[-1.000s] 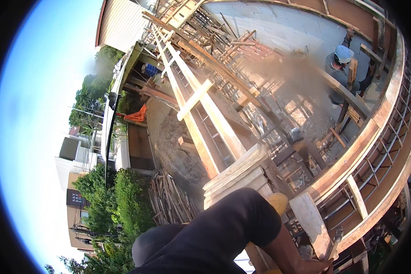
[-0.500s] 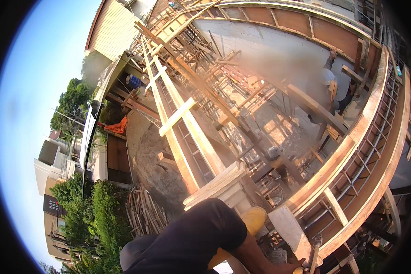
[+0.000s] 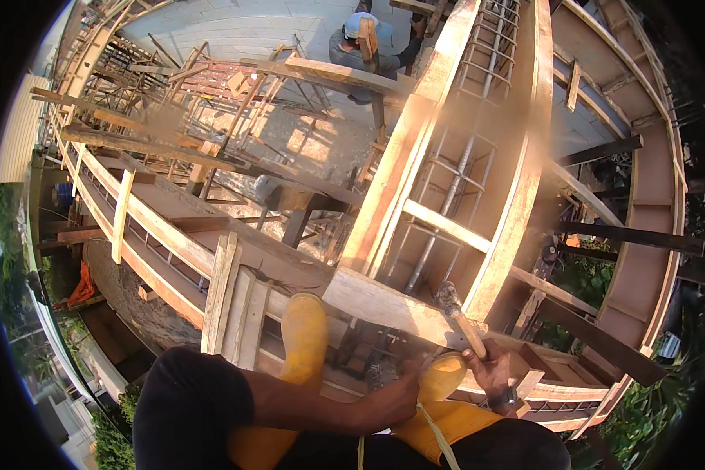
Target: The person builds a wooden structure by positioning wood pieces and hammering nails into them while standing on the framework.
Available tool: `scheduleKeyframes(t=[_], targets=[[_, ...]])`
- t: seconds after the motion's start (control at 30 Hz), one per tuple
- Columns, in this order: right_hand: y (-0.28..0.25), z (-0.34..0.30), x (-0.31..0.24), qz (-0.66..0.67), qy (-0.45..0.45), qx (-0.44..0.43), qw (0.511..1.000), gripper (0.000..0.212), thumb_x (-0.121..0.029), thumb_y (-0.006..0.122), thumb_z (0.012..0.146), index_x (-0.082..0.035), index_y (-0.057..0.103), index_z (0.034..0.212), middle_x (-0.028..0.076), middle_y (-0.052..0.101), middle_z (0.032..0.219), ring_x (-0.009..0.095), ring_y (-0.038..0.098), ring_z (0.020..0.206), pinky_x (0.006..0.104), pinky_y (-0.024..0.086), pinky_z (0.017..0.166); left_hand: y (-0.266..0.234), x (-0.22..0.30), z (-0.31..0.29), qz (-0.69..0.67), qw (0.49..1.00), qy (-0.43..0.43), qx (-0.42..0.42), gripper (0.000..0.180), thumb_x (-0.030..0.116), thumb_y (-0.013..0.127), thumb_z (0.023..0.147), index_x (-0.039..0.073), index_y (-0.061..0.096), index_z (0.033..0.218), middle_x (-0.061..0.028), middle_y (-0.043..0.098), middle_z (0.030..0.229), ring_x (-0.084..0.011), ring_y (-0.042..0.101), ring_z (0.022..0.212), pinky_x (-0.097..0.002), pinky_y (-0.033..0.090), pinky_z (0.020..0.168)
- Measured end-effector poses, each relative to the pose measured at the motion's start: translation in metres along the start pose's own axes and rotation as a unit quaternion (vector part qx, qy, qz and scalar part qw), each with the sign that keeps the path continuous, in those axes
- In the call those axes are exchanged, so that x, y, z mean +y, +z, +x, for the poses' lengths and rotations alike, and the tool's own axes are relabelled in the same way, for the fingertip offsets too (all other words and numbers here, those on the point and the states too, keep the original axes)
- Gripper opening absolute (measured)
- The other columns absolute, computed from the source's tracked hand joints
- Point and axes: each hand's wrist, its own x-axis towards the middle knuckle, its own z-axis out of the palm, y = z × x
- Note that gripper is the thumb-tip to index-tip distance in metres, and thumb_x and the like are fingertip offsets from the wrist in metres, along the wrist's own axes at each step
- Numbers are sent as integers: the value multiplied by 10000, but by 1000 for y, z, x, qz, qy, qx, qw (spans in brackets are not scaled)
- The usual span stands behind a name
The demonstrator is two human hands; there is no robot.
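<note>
My right hand [image 3: 489,366], with a watch at the wrist, is closed around the wooden handle of a hammer [image 3: 468,330]. The hammer's head points up and away, over the right end of a short board [image 3: 395,307] laid across the beam form. My left hand [image 3: 399,395] is low between my knees with its fingers curled in. What it grips, if anything, is hidden. Close beside it lies a crumpled clear plastic bag [image 3: 380,372], its contents unclear. My yellow boots [image 3: 301,333] are on either side of this bag.
A long wooden beam form [image 3: 517,211] holding a rebar cage [image 3: 454,176] runs away from me. Another form [image 3: 160,243] goes off left. A person in a blue cap [image 3: 360,47] works below by the block wall. Timber props [image 3: 329,74] and deep gaps surround the forms.
My view has swung right and down, bringing the beam form to the middle. The hammer is now raised upright in my right hand, which shows fully.
</note>
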Motion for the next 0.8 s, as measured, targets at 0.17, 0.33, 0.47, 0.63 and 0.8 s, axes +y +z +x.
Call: scheduleKeyframes(t=[0.17, 0.33, 0.47, 0.63, 0.8], targets=[[9, 9, -1, -7, -20, 18, 1000, 414, -382, 857, 846, -5, 719, 948, 183, 697, 738, 325, 707, 656, 409, 538, 606, -3, -3, -3, -18, 1000, -9, 3, 253, 178, 579, 901, 7, 764, 875, -140, 688, 873, -352, 680, 970, -674, 267, 1219], [7, 6, 1, -18, -14, 28, 999, 434, -408, 857, 844, -10, 720, 950, 191, 705, 745, 333, 712, 661, 415, 546, 612, -2, -8, -6, 24, 999, 30, 28, 183, 175, 614, 886, 78, 768, 912, -96, 681, 932, -326, 672, 1032, -689, 222, 1235], [4, 7, -6, -15, -7, 27, 999, 442, -429, 850, 846, -20, 719, 950, 195, 711, 754, 355, 723, 684, 420, 554, 625, 14, -9, -11, -201, 975, 80, 61, 207, 215, 622, 886, 106, 782, 961, -122, 657, 1214, -349, 591, 1245, -681, 252, 1222], [6, 6, 2, -26, -3, 26, 999, 452, -441, 843, 848, -21, 719, 958, 204, 720, 778, 371, 734, 715, 420, 560, 631, -3, -17, -24, -307, 940, 73, 126, 241, 230, 604, 901, 91, 791, 960, -120, 623, 1243, -333, 530, 1328, -631, 312, 1203], [6, 12, -9, -16, 15, 2, 1000, 444, -427, 844, 853, -17, 723, 974, 195, 721, 776, 335, 743, 714, 401, 562, 631, 1, -26, -31, -400, 910, 59, 94, 263, 185, 605, 912, 91, 689, 1142, -159, 548, 1387, -336, 501, 1347, -528, 388, 1151]])
